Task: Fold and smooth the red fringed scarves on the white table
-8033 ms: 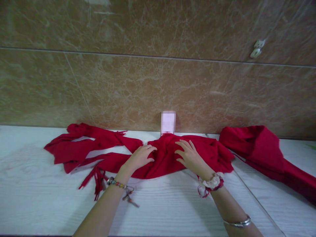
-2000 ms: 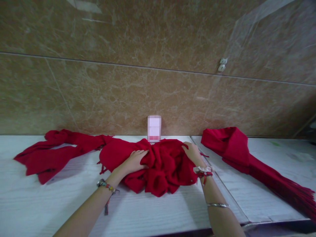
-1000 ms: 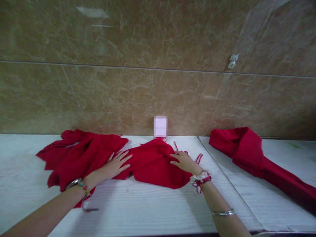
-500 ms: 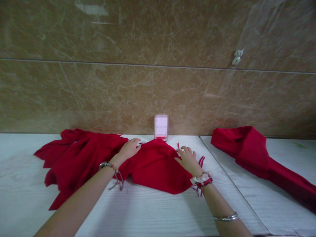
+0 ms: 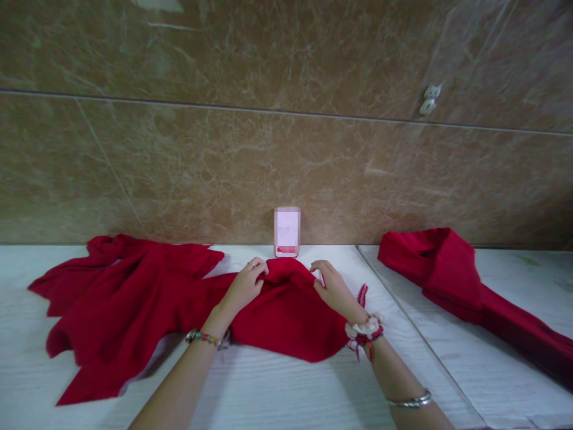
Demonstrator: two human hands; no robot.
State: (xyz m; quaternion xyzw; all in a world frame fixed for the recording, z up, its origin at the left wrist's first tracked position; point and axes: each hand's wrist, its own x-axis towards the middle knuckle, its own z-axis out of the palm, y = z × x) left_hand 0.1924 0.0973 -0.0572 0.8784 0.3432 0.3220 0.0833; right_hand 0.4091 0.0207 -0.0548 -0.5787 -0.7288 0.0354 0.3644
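A red fringed scarf [image 5: 134, 304] lies spread across the white table [image 5: 277, 394], from the far left to the middle. My left hand [image 5: 244, 285] is closed on the scarf's far edge near the wall. My right hand [image 5: 331, 286] grips the same edge a little to the right, fingers curled into the cloth. Between the two hands the fabric is raised in a small ridge. A few red fringe strands [image 5: 362, 294] stick out beside my right wrist.
A second red scarf [image 5: 452, 280] lies bunched on the adjoining table at the right, trailing toward the right edge. A small pale card [image 5: 287, 232] stands against the brown marble wall [image 5: 286, 149] just behind my hands. A white fitting [image 5: 428, 98] is fixed on the wall.
Both hands went from lying flat on the scarf to gripping its far edge and drew closer together. The left part of the scarf has spread wider over the table.
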